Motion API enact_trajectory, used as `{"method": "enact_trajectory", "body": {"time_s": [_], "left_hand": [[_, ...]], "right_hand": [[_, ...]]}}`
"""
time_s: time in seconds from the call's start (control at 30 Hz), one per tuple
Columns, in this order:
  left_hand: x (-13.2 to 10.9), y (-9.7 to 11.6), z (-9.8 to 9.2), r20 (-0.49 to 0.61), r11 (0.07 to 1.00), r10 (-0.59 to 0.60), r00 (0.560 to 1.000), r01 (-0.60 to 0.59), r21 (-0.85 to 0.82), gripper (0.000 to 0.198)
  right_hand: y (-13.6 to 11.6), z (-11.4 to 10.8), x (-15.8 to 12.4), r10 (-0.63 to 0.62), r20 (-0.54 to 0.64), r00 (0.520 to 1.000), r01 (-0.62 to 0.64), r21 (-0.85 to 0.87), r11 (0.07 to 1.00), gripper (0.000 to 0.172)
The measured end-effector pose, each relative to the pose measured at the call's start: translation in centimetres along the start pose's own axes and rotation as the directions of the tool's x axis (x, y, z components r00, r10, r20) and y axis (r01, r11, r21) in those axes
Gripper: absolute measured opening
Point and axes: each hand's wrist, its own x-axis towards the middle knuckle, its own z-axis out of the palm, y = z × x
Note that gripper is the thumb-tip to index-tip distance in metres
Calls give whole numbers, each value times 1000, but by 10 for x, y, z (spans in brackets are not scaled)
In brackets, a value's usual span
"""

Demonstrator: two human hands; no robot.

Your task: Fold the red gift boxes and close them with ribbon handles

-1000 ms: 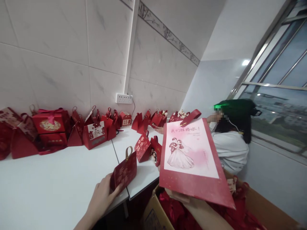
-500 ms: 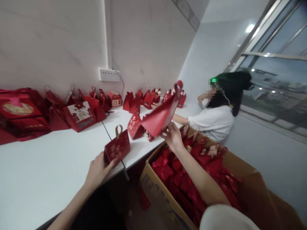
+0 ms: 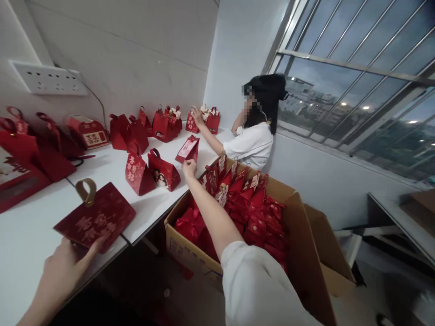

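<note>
My left hand (image 3: 70,262) is closed on the lower edge of a dark red gift box (image 3: 102,217) with gold lettering and a gold loop handle, at the table's front edge. My right hand (image 3: 189,168) reaches across the carton, its fingers pinched at the bottom of a smaller red gift box (image 3: 188,148) with a pink panel. That box is tilted, low over or on the tabletop. Between the hands stand a red box with pale lettering (image 3: 137,174) and a red box with a photo print (image 3: 165,172).
A cardboard carton (image 3: 295,217) packed with red gift boxes stands against the table (image 3: 20,253). More red boxes (image 3: 127,133) line the wall below a socket strip (image 3: 47,78). A co-worker (image 3: 253,140) in white reaches toward boxes at the far end. A barred window is at right.
My view has swung right. The red box in my right hand has come down from above the table to near its surface. My left hand still holds the dark red box.
</note>
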Motion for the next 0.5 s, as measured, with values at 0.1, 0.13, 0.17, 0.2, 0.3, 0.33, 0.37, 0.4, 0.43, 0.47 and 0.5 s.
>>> {"method": "enact_trajectory", "body": {"time_s": [0.1, 0.13, 0.17, 0.2, 0.3, 0.33, 0.37, 0.4, 0.43, 0.47, 0.5], "left_hand": [[0, -3, 0, 11, 1000, 16, 1000, -16, -27, 48], [-1, -3, -1, 6, 999, 28, 1000, -27, -40, 49], [-2, -3, -1, -1, 998, 41, 999, -41, -53, 49], [-3, -3, -2, -6, 997, 54, 999, -54, -64, 50], [-6, -1, -4, 10, 995, 65, 998, -64, -74, 51], [-6, -1, -4, 19, 996, 65, 998, -64, -64, 50], [-6, -1, -4, 23, 997, 65, 998, -64, -49, 50], [-6, -1, -4, 22, 997, 66, 998, -65, -37, 50], [-6, -2, -4, 19, 997, 69, 997, -68, -28, 50], [-6, -2, -5, 19, 997, 75, 997, -74, -23, 50], [-6, -2, -5, 22, 996, 84, 996, -83, -19, 49]], "right_hand": [[5, 5, 0, 32, 138, 990, -15, -125, 992, 25], [6, 6, -1, 41, 187, 981, -11, -161, 987, 26], [7, 6, -2, 48, 232, 972, -2, -193, 981, 26], [8, 6, -4, 51, 271, 961, 10, -220, 976, 27], [8, 2, -11, 38, 347, 937, 61, -268, 962, 28], [7, 0, -14, 28, 364, 931, 78, -275, 958, 28], [6, -2, -17, 17, 376, 926, 95, -279, 956, 29], [5, -4, -21, 5, 384, 923, 111, -280, 953, 29], [3, -7, -26, -11, 387, 922, 128, -279, 952, 29], [2, -11, -33, -31, 384, 923, 147, -276, 950, 29], [0, -15, -41, -57, 378, 924, 170, -272, 947, 30]]}}
